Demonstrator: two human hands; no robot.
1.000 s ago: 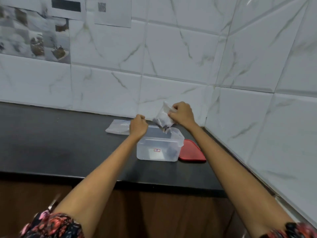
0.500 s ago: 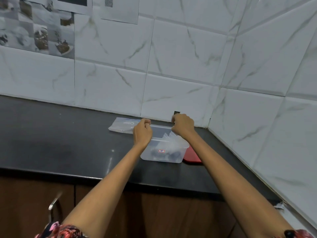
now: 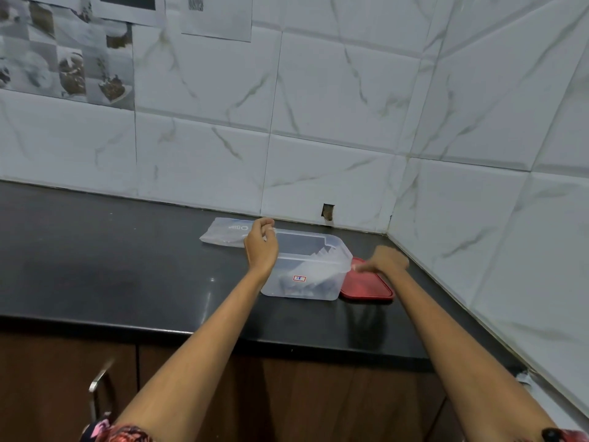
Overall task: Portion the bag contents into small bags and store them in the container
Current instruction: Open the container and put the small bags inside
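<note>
Left hand (image 3: 260,250) hovers loosely curled, holding nothing, over the clear container's (image 3: 306,293) left rim. Right hand (image 3: 387,261) is blurred above the red lid (image 3: 366,290); grip unclear. Small bags (image 3: 314,272) lie inside the container, near the counter's (image 3: 127,266) back right corner.

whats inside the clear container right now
Small bags lie inside the clear container, leaning toward its right end. Their contents and number are unclear through the cloudy wall.
</note>
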